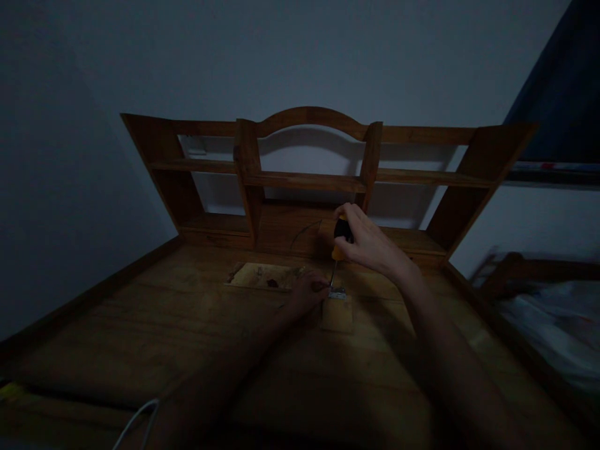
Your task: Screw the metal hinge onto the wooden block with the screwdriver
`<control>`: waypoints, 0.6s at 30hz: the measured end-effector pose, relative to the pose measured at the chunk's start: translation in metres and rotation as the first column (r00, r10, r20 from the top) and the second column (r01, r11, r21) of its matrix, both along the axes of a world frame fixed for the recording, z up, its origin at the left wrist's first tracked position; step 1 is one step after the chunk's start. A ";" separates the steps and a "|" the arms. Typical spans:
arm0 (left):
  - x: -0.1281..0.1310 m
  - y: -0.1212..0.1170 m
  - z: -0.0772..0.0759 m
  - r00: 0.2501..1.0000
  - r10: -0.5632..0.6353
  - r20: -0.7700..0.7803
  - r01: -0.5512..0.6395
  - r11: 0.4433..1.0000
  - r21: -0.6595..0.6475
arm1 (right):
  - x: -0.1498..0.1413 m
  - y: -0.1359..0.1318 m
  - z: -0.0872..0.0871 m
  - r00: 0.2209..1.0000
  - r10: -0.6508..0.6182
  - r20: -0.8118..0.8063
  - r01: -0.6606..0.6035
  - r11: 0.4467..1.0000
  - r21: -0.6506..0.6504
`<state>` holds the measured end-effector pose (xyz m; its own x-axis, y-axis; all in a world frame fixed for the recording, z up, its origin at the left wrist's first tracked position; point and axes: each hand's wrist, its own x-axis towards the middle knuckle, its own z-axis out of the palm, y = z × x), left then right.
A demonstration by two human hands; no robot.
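Observation:
My right hand is wrapped round the yellow and black handle of a screwdriver, held nearly upright. Its shaft runs down to a small metal hinge or bracket at the far end of a small wooden block. Close by on the left, my left hand has its fingers pinched together at the screwdriver's tip. Whatever those fingertips hold, if anything, is too small and dark to make out. The block lies flat on the wooden desk top.
A longer piece of wood with dark marks lies left of my left hand. Behind stands a wooden shelf unit against the wall. A white cable is near my left forearm. Plastic bags lie beyond the desk's right edge.

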<state>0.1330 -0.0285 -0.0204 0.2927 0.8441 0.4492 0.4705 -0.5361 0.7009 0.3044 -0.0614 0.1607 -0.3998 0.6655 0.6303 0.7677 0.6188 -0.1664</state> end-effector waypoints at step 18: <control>0.003 -0.002 -0.001 0.997 0.037 -0.072 -0.036 0.999 0.023 | -0.006 0.004 -0.003 0.999 -0.034 0.019 0.033 0.998 0.048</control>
